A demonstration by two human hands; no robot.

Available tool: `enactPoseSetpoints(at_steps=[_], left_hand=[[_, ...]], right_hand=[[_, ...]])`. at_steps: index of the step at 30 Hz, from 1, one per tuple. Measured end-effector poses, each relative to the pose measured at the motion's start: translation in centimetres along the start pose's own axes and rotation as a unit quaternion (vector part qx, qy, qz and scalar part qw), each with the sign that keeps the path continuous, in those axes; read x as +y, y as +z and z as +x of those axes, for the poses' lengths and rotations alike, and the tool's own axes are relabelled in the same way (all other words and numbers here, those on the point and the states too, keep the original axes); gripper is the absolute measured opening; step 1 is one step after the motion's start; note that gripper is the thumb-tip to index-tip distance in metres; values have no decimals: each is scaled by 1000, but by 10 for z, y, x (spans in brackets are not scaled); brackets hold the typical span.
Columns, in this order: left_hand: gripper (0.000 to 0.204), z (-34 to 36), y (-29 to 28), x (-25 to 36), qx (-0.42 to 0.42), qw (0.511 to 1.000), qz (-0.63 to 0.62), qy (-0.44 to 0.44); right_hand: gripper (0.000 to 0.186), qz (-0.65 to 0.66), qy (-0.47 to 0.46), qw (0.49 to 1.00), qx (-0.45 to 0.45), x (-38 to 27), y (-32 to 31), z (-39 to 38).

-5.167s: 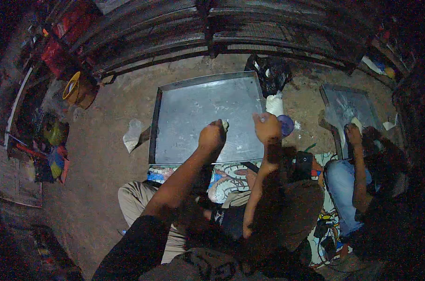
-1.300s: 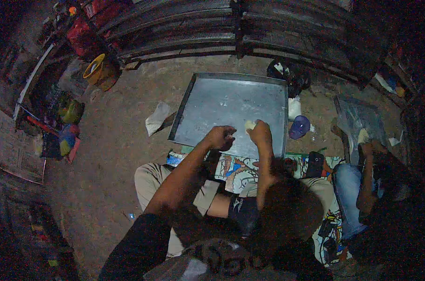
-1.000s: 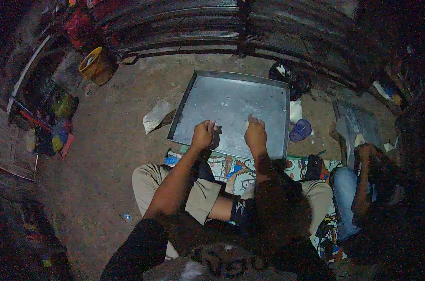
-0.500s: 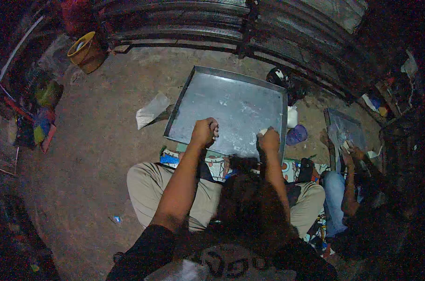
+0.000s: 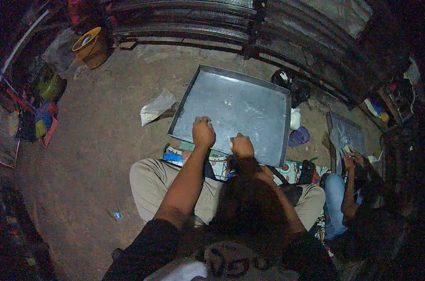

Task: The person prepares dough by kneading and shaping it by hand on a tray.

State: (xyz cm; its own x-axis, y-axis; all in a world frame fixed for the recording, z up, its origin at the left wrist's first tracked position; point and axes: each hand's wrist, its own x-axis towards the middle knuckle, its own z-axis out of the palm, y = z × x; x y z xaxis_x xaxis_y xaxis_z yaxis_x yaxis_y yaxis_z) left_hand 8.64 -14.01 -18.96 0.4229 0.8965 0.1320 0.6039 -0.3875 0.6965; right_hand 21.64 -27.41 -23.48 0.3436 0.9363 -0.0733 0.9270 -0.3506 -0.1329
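Observation:
A wide, shallow metal tray (image 5: 250,100) with raised sides lies in front of my crossed legs, its bottom smeared with white powdery marks. Over its near left part my left hand (image 5: 203,132) is closed, fingers curled; whatever is inside is hidden. Close to its right, above the near edge, my right hand (image 5: 243,146) is closed around a small pale lump (image 5: 231,143), which peeks out at the thumb side.
To the right, a co-worker's hands (image 5: 354,157) hold a pale piece over a smaller tray (image 5: 346,133). A white bag (image 5: 157,108) lies left of my tray; a purple cup (image 5: 299,136), a black plastic bag (image 5: 297,89) and a phone (image 5: 307,171) are right. A yellow bucket (image 5: 91,49) stands far left.
My right hand has moved left with the pale lump, from the tray's right side to beside my left hand. The left hand stays closed, nearly in place. The whole view has shifted slightly.

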Motion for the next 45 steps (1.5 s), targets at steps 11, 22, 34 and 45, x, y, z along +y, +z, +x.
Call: enactPoseSetpoints(at_steps=[11, 22, 34, 45], left_hand=[[55, 6, 17, -21, -156, 949, 260, 88], [50, 13, -16, -10, -218, 974, 49, 29], [37, 20, -2, -29, -145, 984, 52, 91], [34, 21, -2, -15, -180, 980, 66, 46]], right_hand=[[42, 273, 188, 928, 172, 57, -46, -12], [54, 15, 55, 996, 62, -42, -36, 18], [41, 154, 98, 957, 228, 23, -38, 29], [52, 21, 352, 926, 134, 38, -66, 15]])
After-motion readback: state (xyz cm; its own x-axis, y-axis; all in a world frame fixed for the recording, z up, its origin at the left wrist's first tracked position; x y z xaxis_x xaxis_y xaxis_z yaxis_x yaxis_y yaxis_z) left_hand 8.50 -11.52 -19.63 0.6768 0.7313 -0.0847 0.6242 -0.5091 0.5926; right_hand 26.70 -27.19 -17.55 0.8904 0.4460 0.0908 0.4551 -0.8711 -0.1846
